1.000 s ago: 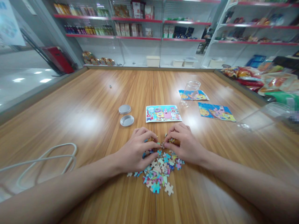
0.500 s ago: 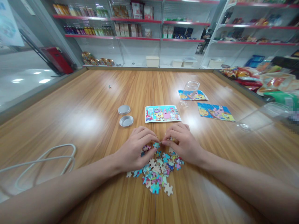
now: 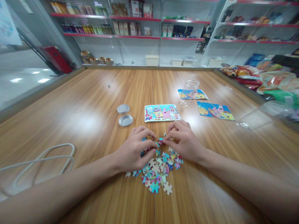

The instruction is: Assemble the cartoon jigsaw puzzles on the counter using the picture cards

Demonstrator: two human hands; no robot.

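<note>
pinch on part-hidden puzzle piece

Blocked, cropped and unreadable spots
Lower centre: left hand and right hand hide part of the puzzle pieces, no count possible. Forearms cut at lower corners; white cable and poster cut at left edge. Tiny object, upper left: unidentifiable. Shelf goods, top: labels blurred.

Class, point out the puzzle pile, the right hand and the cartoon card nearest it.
Puzzle pile (image 3: 159, 166): head view, middle pieces.
Right hand (image 3: 186, 139): head view, back of hand.
Cartoon card (image 3: 162, 113): head view, centre of picture.
</note>
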